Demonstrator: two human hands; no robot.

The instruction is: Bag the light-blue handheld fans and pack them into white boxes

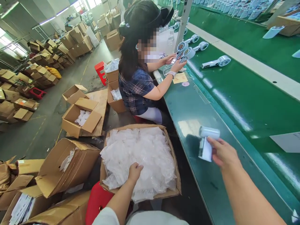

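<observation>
My right hand (223, 152) is closed on a light-blue handheld fan (209, 132) with a shiny handle, held a little above the green workbench (194, 109). The fan is seen nearly edge-on and is slightly blurred. Over a large cardboard box (178, 181) heaped with clear plastic bags (145, 150), my left hand (135, 172) has its fingers curled in. Whether a bag is pinched in those fingers cannot be made out.
A co-worker (137, 78) sits ahead, holding fans (187, 53) in both hands. More fans (217, 62) lie on the green conveyor belt (253, 90) to the right. Open cartons (81, 118) stand on the floor at left, with a red stool (97, 200) beside the bag box.
</observation>
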